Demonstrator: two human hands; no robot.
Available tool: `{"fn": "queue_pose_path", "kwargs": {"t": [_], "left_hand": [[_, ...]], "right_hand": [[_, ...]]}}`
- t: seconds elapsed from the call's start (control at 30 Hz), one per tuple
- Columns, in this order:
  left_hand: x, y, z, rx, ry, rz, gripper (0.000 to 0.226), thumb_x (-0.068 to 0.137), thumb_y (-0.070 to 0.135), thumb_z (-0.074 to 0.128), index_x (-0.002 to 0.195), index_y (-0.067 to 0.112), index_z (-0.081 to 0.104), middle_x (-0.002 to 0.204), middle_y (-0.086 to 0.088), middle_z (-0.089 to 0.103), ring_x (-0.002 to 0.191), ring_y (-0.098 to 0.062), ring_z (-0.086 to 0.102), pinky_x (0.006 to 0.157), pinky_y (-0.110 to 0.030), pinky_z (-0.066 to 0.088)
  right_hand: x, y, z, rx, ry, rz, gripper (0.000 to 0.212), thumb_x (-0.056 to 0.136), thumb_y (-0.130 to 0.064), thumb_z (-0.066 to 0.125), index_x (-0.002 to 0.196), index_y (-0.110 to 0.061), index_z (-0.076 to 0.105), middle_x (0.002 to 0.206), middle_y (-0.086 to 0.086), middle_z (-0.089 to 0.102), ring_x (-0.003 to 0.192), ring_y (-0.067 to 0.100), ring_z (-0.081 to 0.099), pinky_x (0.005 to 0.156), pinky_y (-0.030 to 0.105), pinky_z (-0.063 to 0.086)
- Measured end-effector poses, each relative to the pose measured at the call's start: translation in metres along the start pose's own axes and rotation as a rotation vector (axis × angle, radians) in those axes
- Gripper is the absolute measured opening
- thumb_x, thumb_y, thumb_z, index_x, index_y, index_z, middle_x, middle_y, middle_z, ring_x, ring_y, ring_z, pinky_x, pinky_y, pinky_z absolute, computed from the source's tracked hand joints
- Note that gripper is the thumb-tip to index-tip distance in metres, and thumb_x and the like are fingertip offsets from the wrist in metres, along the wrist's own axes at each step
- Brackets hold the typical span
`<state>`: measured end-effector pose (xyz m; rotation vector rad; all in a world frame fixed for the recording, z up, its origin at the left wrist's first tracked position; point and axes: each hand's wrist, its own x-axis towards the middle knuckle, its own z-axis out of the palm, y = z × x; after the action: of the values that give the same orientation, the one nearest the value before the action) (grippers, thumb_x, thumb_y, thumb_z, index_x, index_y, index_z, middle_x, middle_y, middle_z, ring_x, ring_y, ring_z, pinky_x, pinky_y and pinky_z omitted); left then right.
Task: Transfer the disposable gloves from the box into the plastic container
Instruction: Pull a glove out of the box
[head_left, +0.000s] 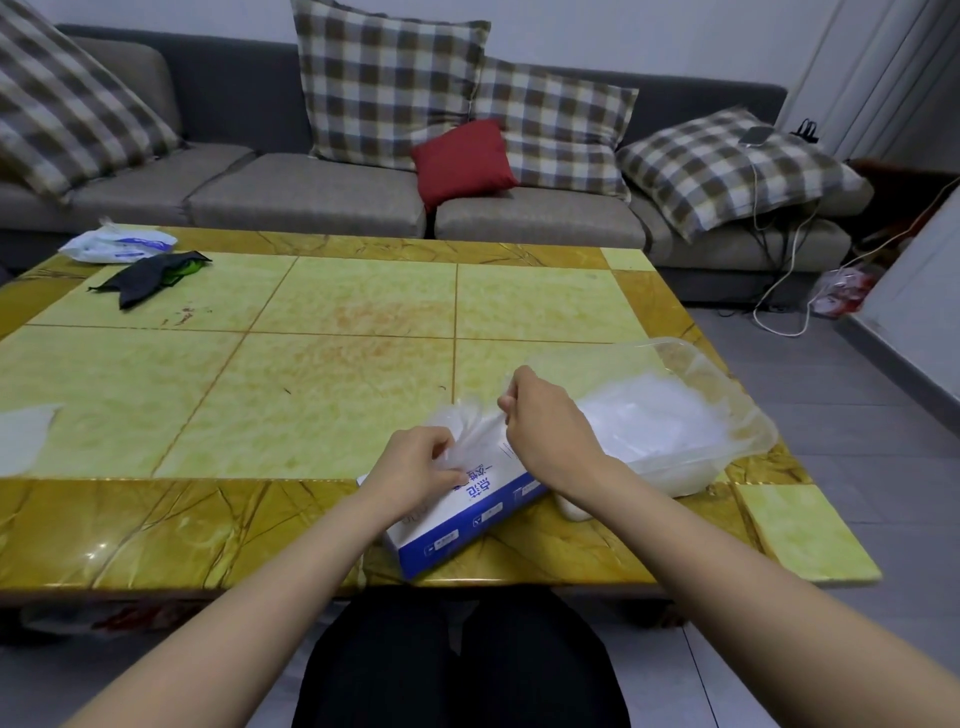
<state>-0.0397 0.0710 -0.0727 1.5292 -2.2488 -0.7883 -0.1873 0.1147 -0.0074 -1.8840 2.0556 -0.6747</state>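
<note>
Lower centre: left hand (415, 470) and right hand (545, 421) each pinch clear gloves (470, 426), too crumpled to count, over one box (457, 525); one container (727, 384) lies just right.

We see a counter (332, 312) topped with pale green tiles framed in veined amber. At its far left corner lie a white printed plastic packet (119, 244) and, just beside it, a crumpled dark cloth (150, 275) with a bit of green showing, while a white sheet (23, 436) pokes in at the left edge. Behind the counter stands a grey sofa (311, 192) carrying four plaid pillows (384, 78) and a small red cushion (462, 158) that leans against the two middle ones. On the rightmost pillow (717, 166) rests a phone (758, 136) with a white cable (779, 291) trailing down to the grey tiled floor (857, 405).
</note>
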Motion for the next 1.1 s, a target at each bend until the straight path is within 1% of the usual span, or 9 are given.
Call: {"fn": "queue_pose_path", "kwargs": {"t": [0.2, 0.33, 0.5, 0.63, 0.7, 0.8, 0.97, 1.03, 1.1], "left_hand": [[-0.005, 0.006, -0.002, -0.047, -0.038, 0.049, 0.029, 0.082, 0.03, 0.07, 0.066, 0.027, 0.045, 0.069, 0.008, 0.051, 0.067, -0.011, 0.048, 0.057, -0.019, 0.033], [-0.006, 0.005, -0.005, -0.107, -0.009, 0.071, 0.026, 0.091, 0.023, 0.059, 0.068, 0.022, 0.048, 0.071, 0.009, 0.054, 0.072, -0.01, 0.051, 0.06, -0.015, 0.036], [-0.008, 0.006, -0.008, -0.164, 0.003, 0.042, 0.02, 0.095, 0.02, 0.054, 0.076, 0.018, 0.06, 0.075, 0.005, 0.06, 0.075, -0.011, 0.054, 0.065, -0.017, 0.039], [-0.011, 0.007, -0.01, -0.184, -0.035, 0.037, 0.019, 0.093, 0.02, 0.056, 0.081, 0.011, 0.069, 0.083, -0.001, 0.068, 0.083, -0.015, 0.06, 0.074, -0.025, 0.046], [-0.012, 0.008, -0.008, -0.182, -0.035, 0.033, 0.018, 0.091, 0.02, 0.058, 0.082, 0.009, 0.069, 0.084, -0.003, 0.069, 0.086, -0.017, 0.062, 0.077, -0.029, 0.048], [-0.014, 0.01, -0.005, -0.151, -0.015, 0.025, 0.014, 0.089, 0.025, 0.063, 0.086, 0.013, 0.07, 0.087, -0.001, 0.069, 0.086, -0.014, 0.062, 0.077, -0.027, 0.048], [-0.015, 0.016, -0.003, -0.136, -0.023, 0.031, 0.012, 0.086, 0.019, 0.063, 0.078, 0.013, 0.07, 0.084, -0.005, 0.07, 0.087, -0.019, 0.063, 0.078, -0.033, 0.048], [-0.015, 0.018, -0.003, -0.125, -0.015, 0.019, 0.012, 0.086, 0.02, 0.065, 0.087, 0.012, 0.073, 0.089, -0.004, 0.07, 0.089, -0.017, 0.062, 0.076, -0.028, 0.046], [-0.016, 0.017, -0.003, -0.1, 0.005, 0.006, 0.016, 0.085, 0.024, 0.067, 0.094, 0.012, 0.073, 0.093, -0.002, 0.069, 0.091, -0.015, 0.06, 0.075, -0.023, 0.042]], "right_hand": [[0.0, 0.015, -0.001, -0.095, 0.021, 0.03, 0.009, 0.098, -0.02, 0.046, 0.1, -0.011, 0.049, 0.103, 0.006, 0.059, 0.093, 0.027, 0.056, 0.069, 0.032, 0.038], [-0.009, 0.014, -0.001, -0.095, 0.028, -0.16, 0.021, 0.091, -0.005, 0.049, 0.11, -0.012, 0.048, 0.113, 0.002, 0.05, 0.089, 0.023, 0.054, 0.069, 0.032, 0.039], [-0.021, 0.007, 0.016, -0.06, -0.185, -0.233, 0.038, 0.095, -0.022, 0.051, 0.131, -0.016, 0.041, 0.131, -0.001, 0.047, 0.099, 0.022, 0.058, 0.082, 0.033, 0.042], [-0.018, 0.0, 0.021, 0.007, -0.18, -0.163, 0.055, 0.094, -0.036, 0.053, 0.142, -0.019, 0.03, 0.13, -0.001, 0.052, 0.106, 0.022, 0.058, 0.087, 0.034, 0.043], [-0.014, -0.004, 0.022, -0.024, -0.175, -0.155, 0.045, 0.094, -0.036, 0.053, 0.135, -0.019, 0.043, 0.119, -0.001, 0.059, 0.105, 0.019, 0.058, 0.085, 0.033, 0.044], [-0.008, -0.005, 0.024, -0.07, -0.148, -0.142, 0.019, 0.094, -0.028, 0.054, 0.109, -0.017, 0.059, 0.105, 0.0, 0.065, 0.098, 0.02, 0.061, 0.082, 0.035, 0.049], [-0.006, -0.001, 0.02, -0.055, -0.237, -0.101, 0.047, 0.091, -0.032, 0.059, 0.133, -0.014, 0.046, 0.12, 0.004, 0.061, 0.109, 0.023, 0.058, 0.088, 0.034, 0.046], [-0.007, 0.0, 0.023, -0.075, -0.223, -0.112, 0.023, 0.093, -0.024, 0.057, 0.112, -0.012, 0.06, 0.105, 0.005, 0.067, 0.096, 0.023, 0.062, 0.08, 0.034, 0.05], [-0.007, 0.001, 0.023, -0.072, -0.167, -0.114, 0.008, 0.092, -0.012, 0.054, 0.093, -0.013, 0.062, 0.097, 0.003, 0.068, 0.09, 0.021, 0.063, 0.075, 0.034, 0.051]]}}
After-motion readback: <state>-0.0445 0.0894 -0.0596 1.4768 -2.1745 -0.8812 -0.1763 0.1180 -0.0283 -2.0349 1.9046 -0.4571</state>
